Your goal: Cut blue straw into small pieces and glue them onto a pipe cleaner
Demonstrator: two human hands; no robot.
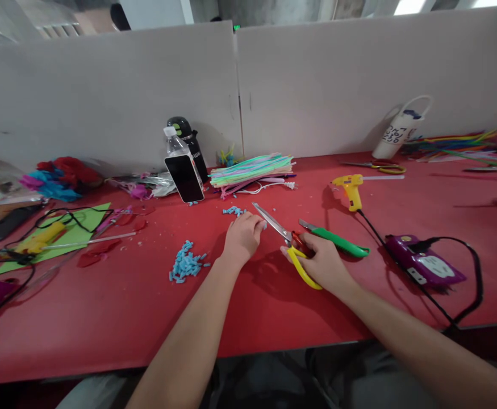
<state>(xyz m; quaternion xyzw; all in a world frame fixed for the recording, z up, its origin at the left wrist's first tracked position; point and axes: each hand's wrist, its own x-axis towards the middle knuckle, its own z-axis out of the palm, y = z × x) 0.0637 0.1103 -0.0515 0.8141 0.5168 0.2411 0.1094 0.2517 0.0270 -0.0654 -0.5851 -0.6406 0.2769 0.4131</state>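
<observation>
At the red table [137,324], right hand [324,262] wraps round scissors [272,220]; left hand [243,233] pinches a blue bit [264,225] near the blades; blue pile [187,263] lies left; likely snipping step; next cut calls for blades lined up.

The black bottle [197,153] has pale letters that look like "WN"; I can't make out any more. The white bottle [395,136] has dark writing, too blurry to read. The purple box [410,257] has a white label [436,266], too small to read.
</observation>
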